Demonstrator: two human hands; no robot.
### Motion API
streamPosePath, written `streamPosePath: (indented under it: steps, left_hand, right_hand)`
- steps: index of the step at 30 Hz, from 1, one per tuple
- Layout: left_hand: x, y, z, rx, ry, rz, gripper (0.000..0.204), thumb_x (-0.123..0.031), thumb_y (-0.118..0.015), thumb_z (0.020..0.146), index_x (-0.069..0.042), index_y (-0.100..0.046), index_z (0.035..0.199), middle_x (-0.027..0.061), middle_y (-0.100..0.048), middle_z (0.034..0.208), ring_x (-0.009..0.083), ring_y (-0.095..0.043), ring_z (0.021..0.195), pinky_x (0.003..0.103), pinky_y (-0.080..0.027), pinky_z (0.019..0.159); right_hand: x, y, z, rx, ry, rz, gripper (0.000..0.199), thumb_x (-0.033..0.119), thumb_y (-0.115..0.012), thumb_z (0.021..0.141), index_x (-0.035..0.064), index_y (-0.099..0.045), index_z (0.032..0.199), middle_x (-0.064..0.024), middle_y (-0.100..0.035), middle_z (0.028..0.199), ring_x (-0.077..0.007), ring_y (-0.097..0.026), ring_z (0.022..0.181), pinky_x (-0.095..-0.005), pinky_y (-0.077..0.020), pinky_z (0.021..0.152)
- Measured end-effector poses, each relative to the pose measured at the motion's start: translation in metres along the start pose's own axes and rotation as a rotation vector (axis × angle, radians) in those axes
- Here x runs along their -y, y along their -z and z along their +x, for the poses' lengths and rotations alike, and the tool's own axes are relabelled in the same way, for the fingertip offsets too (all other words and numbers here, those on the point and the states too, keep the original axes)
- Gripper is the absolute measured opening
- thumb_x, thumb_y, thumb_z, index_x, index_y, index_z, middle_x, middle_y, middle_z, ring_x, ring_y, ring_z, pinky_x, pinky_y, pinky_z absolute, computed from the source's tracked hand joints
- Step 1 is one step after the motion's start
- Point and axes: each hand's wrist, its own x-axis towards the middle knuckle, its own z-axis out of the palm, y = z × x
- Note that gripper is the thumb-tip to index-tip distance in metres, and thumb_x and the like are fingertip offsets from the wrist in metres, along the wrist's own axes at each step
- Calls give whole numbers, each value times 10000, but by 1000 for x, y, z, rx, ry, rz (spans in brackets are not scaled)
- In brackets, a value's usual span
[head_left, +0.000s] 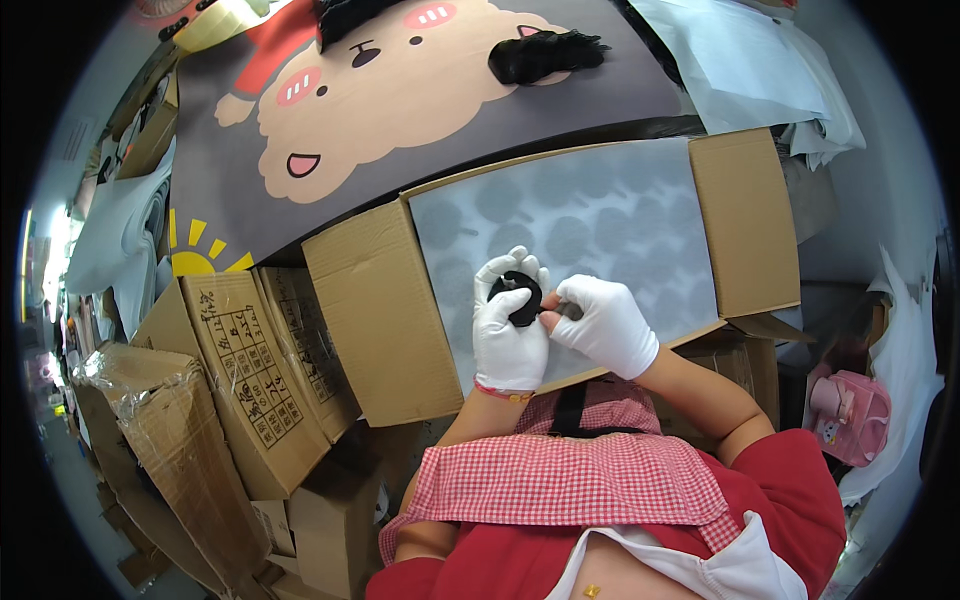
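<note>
In my left hand (508,335), gloved in white, lies a small round black coil (522,300) that looks like wound hair. The thumb presses on it and the fingers curl behind it. My right hand (605,320), in a white glove with bare thumb and fingertips, pinches at the coil's right edge. What exactly sits between those fingertips is too small to tell. Both hands are above an open cardboard box (370,300). A thin whitish sheet (650,210) lies in the box, and several dark round shapes show through it.
Beyond the box a table mat with a cartoon print (380,110) carries a bundle of black hair (545,57). White sheets (750,60) are piled at the far right. Cardboard cartons (250,370) stand at the left. A pink bag (852,415) is at the right.
</note>
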Motion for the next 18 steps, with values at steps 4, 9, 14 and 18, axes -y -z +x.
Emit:
streamPosePath:
  steps: [4, 9, 14, 18]
  left_hand:
    - [-13, 10, 2, 54, -3, 99, 428, 72, -500, 828, -62, -515, 1234, 111, -526, 1309, 248, -521, 1220, 403, -416, 1082]
    - [-46, 21, 4, 73, -33, 271, 776, -46, -548, 897, -92, -137, 1553, 104, -262, 1568, 267, -332, 1409, 446, -272, 1167]
    - [-46, 18, -1, -9, -45, 286, 803, -61, -548, 907, -47, -77, 1557, 114, -130, 1614, 279, -191, 1481, 433, -226, 1186]
    - [-46, 20, 2, -9, -94, 318, 769, -55, -558, 909, -28, -126, 1544, 134, -198, 1584, 276, -259, 1444, 419, -257, 1167]
  right_hand:
    - [-14, -2, 28, 219, -130, 19, 171, 181, -753, 793, 39, -724, 883, -152, -701, 784, -249, -701, 718, -335, -545, 682]
    - [-8, -25, 85, 49, 48, -25, 192, 227, -732, 790, 62, -733, 887, -161, -694, 792, -302, -679, 731, -359, -530, 695]
    - [-10, -43, 121, -157, 90, -264, 176, 213, -736, 804, 49, -726, 864, -149, -688, 792, -289, -666, 689, -345, -530, 649]
    - [-29, -14, 110, -283, 127, -388, 158, 234, -718, 805, 78, -728, 824, -117, -694, 802, -303, -670, 732, -377, -541, 679]
